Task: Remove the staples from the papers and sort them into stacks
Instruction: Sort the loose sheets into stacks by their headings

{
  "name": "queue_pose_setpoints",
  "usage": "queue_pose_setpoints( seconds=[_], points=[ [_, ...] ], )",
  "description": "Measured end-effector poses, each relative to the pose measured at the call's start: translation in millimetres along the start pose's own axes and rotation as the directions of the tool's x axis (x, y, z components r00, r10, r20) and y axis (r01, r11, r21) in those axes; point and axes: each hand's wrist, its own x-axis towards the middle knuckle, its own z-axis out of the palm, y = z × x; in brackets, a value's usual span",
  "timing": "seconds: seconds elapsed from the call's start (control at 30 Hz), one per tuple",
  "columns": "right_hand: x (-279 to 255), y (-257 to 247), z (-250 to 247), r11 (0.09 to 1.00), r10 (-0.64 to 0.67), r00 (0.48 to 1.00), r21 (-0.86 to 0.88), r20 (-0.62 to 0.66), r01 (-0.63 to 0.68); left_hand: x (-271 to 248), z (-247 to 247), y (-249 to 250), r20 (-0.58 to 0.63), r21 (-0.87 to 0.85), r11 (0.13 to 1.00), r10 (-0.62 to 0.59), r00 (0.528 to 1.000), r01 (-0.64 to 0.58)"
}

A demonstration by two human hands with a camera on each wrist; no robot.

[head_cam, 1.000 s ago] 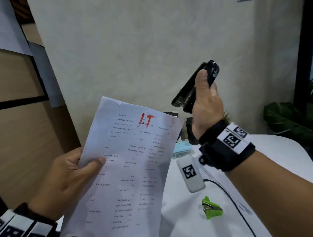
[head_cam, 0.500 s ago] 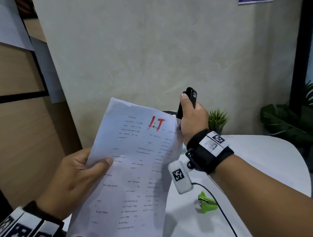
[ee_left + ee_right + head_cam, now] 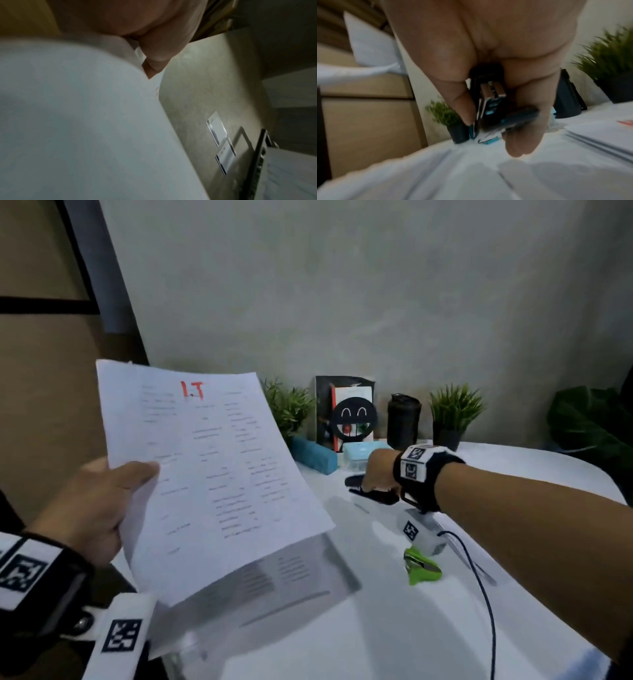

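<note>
Lowered since a second ago from up by the wall down to the white table (image 3: 428, 628), with the black stapler (image 3: 371, 493) still gripped in the right hand (image 3: 380, 470); papers tilted flatter over the same span. Marked "I.T" in red at the top of the front sheet of the papers (image 3: 212, 474), with printed lines below too small to read. Held up off the table by the left hand (image 3: 92, 508), thumb pressed across the left edge of the front sheet and fingers hidden behind; seen from the left wrist as a pale blur of paper (image 3: 77, 121) under the thumb (image 3: 154, 54). Curled round the stapler (image 3: 489, 102) in the right wrist view, thumb on one side and fingers (image 3: 522, 142) on the other, low over the table. Just nearer than the right wrist, a green staple remover (image 3: 423, 566) lying on the table. Beyond the right hand, a black smiley-face card (image 3: 354, 419), a dark tumbler (image 3: 404, 421) and a small potted plant (image 3: 452, 412). To the right of the right hand, a flat stack of sheets (image 3: 599, 136).
</note>
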Motion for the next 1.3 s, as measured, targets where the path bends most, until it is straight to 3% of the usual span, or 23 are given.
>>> queue_pose_setpoints(
  seconds=[0.13, 0.27, 0.37, 0.4, 0.43, 0.47, 0.5, 0.53, 0.57, 0.63, 0.7, 0.77, 0.87, 1.0, 1.1, 1.2, 1.23, 1.27, 1.3],
  points=[
    [36.5, -7.6, 24.8, 0.99, -0.022, 1.0, -0.141, -0.007, 0.021, 3.5, -5.9, -6.7, -0.022, -0.027, 0.995, -0.095, 0.995, 0.094],
    [47.2, -4.2, 28.7, 0.959, -0.078, 0.997, -0.272, 0.015, 0.08, -2.6, 0.3, -7.0, 0.041, -0.017, 0.992, -0.122, 0.992, 0.123],
    [33.9, 3.4, 4.8, 0.951, -0.142, 0.987, -0.289, -0.077, 0.114, -8.4, 10.7, -6.6, 0.104, -0.074, 0.983, -0.163, 0.981, 0.171],
    [21.1, 6.2, -8.4, 0.972, -0.161, 0.978, -0.193, -0.13, 0.134, -10.3, 16.7, -6.5, 0.133, -0.102, 0.974, -0.19, 0.973, 0.204],
    [4.3, 8.5, -21.5, 0.984, -0.168, 0.973, 0.029, -0.161, 0.175, -13.1, 24.4, -6.3, 0.159, -0.134, 0.963, -0.213, 0.964, 0.235],
    [-13.4, 12.2, -33.9, 0.917, -0.144, 0.979, 0.352, -0.143, 0.187, -16.1, 33.7, -6.2, 0.183, -0.168, 0.951, -0.228, 0.956, 0.259],
    [-30.7, 17.3, -43.2, 0.741, -0.135, 0.988, 0.653, -0.081, 0.155, -19.5, 44.5, -6.0, 0.206, -0.198, 0.941, -0.233, 0.95, 0.273],
    [-51.8, 21.7, -50.3, 0.558, -0.165, 0.986, 0.824, -0.012, 0.103, -23.8, 58.3, -5.9, 0.223, -0.22, 0.935, -0.231, 0.947, 0.279],
    [-70.9, 27.9, -53.2, 0.46, -0.214, 0.977, 0.885, 0.025, 0.078, -28.5, 73.9, -6.0, 0.233, -0.233, 0.932, -0.223, 0.946, 0.277],
    [-97.8, 46.0, -48.5, 0.389, -0.278, 0.961, 0.914, -0.003, 0.115, -40.1, 106.2, -5.6, 0.264, -0.25, 0.933, -0.19, 0.946, 0.257],
    [-108.2, 71.6, -39.7, 0.352, -0.225, 0.973, 0.928, -0.047, 0.126, -53.6, 136.9, -2.9, 0.328, -0.222, 0.947, -0.15, 0.933, 0.231],
    [-108.8, 109.3, -33.7, 0.302, -0.115, 0.991, 0.948, -0.073, 0.105, -65.4, 158.6, 2.4, 0.397, -0.084, 0.98, -0.133, 0.908, 0.18],
    [-99.0, 179.5, -23.9, 0.378, 0.173, 0.971, 0.921, -0.167, 0.091, -73.8, 164.2, 11.0, 0.421, 0.304, 0.952, -0.16, 0.893, 0.027],
    [-75.0, 258.9, -1.4, 0.679, 0.362, 0.926, 0.711, -0.109, -0.182, -71.7, 144.1, 13.0, 0.425, 0.72, 0.679, -0.271, 0.864, -0.141],
    [-59.5, 278.4, 17.2, 0.911, 0.367, 0.916, 0.263, -0.163, -0.318, -68.4, 133.0, 12.2, 0.412, 0.865, 0.441, -0.353, 0.84, -0.239],
    [-37.8, 289.4, 35.9, 0.948, 0.317, 0.929, 0.1, -0.194, -0.302, -61.2, 125.3, 8.7, 0.378, 0.925, 0.121, -0.361, 0.853, -0.359],
    [-12.0, 316.2, 43.3, 0.954, 0.296, 0.921, 0.038, -0.254, -0.296, -59.1, 122.1, 7.6, 0.366, 0.925, 0.041, -0.362, 0.857, -0.378],
    [21.4, 353.6, 54.0, 0.961, 0.27, 0.941, -0.001, -0.204, -0.276, -56.5, 117.9, 6.7, 0.349, 0.925, -0.012, -0.368, 0.862, -0.379],
    [48.6, 380.8, 62.1, 0.985, 0.162, 0.956, -0.016, -0.243, -0.171, -54.7, 112.8, 5.9, 0.324, 0.929, -0.043, -0.383, 0.865, -0.367]
  ],
)
